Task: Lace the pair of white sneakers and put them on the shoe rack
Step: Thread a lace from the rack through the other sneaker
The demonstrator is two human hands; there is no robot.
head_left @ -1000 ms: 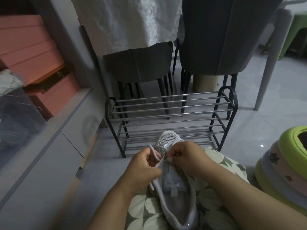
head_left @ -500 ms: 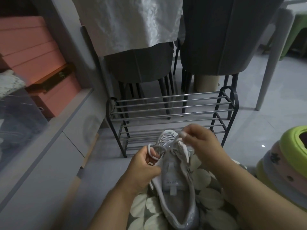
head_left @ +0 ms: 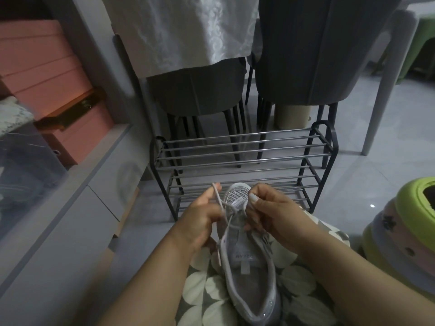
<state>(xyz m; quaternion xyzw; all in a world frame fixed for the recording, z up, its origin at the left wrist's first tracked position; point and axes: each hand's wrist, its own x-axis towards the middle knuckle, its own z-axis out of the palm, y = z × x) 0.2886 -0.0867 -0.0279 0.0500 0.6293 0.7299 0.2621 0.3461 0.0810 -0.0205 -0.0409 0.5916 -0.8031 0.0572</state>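
Sneaker [head_left: 249, 260] lies on the lap, toe toward the shoe rack [head_left: 244, 158]; left hand [head_left: 200, 220] pinches the lace [head_left: 220, 201], right hand [head_left: 273, 215] apparently grips near the eyelets.

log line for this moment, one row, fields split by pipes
step: lacing | left hand: pinches lace | right hand: grips sneaker near toe eyelets | sneaker: on lap | shoe rack: holds no shoes

A white mesh sneaker [head_left: 249, 260] lies on a leaf-patterned lap [head_left: 207, 292], toe toward the black metal shoe rack [head_left: 244, 158]. The left hand [head_left: 202, 220] pinches its white lace [head_left: 220, 201]; the right hand [head_left: 270, 215] grips the eyelet edge.
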